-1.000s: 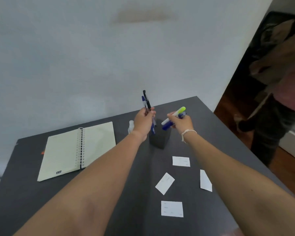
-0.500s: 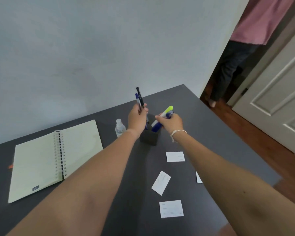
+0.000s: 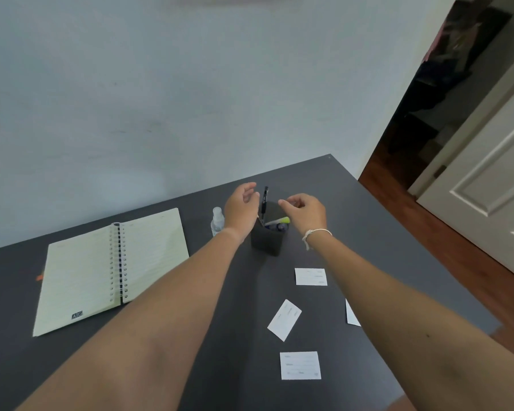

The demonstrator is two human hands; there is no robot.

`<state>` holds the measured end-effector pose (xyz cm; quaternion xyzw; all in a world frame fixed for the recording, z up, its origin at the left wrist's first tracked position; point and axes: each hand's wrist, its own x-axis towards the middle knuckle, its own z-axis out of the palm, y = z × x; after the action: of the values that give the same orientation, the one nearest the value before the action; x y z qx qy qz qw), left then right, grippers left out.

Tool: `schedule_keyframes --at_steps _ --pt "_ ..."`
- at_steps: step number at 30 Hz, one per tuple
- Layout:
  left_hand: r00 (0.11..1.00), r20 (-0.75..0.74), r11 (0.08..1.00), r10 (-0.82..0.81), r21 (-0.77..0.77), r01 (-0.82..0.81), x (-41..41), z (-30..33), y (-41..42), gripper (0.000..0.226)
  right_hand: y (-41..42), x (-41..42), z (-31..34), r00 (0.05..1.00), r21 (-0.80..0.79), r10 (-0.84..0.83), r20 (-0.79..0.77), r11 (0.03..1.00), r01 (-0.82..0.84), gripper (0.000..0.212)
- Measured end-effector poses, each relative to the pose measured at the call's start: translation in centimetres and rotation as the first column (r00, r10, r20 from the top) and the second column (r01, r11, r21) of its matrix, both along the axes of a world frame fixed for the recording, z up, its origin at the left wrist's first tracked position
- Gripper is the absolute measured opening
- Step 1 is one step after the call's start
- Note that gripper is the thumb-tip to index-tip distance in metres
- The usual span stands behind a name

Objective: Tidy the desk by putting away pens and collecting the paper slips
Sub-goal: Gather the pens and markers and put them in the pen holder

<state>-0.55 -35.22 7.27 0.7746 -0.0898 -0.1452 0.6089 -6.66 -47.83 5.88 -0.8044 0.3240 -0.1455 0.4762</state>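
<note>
A black pen holder (image 3: 267, 240) stands on the dark desk (image 3: 383, 232). Inside it a black pen (image 3: 264, 200) stands upright, and a yellow-capped highlighter (image 3: 279, 221) and a blue marker (image 3: 278, 227) lean low. My left hand (image 3: 240, 207) hovers just left of the holder, fingers apart, holding nothing. My right hand (image 3: 304, 210) hangs over the holder's right side, fingers loosely curled and empty. White paper slips lie on the desk: one (image 3: 310, 276) near my right forearm, one tilted (image 3: 284, 319), one nearest me (image 3: 300, 365), and one (image 3: 351, 314) partly hidden under my right arm.
An open spiral notebook (image 3: 110, 268) lies at the left. A small clear bottle (image 3: 217, 222) stands just left of my left wrist. The desk's right edge drops to a wooden floor (image 3: 428, 229), beside a white door (image 3: 487, 185).
Both hands let go of the pens and markers, which now sit in the holder. The hands have opened and lifted slightly apart. The person in the doorway is gone from view.
</note>
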Motion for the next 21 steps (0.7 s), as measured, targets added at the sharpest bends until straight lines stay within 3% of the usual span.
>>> schedule_keyframes --at_steps 11,21 --pt "0.982 0.145 0.993 0.118 -0.015 -0.118 -3.4 4.0 4.1 0.03 1.6 -1.0 3.4 0.985 -0.071 0.106 0.137 0.993 -0.097 0.015" --pt "0.92 0.165 0.928 0.354 0.055 -0.367 -7.5 3.3 14.2 0.027 11.2 -2.7 2.4 0.897 -0.044 0.414 0.154 0.91 -0.413 0.01"
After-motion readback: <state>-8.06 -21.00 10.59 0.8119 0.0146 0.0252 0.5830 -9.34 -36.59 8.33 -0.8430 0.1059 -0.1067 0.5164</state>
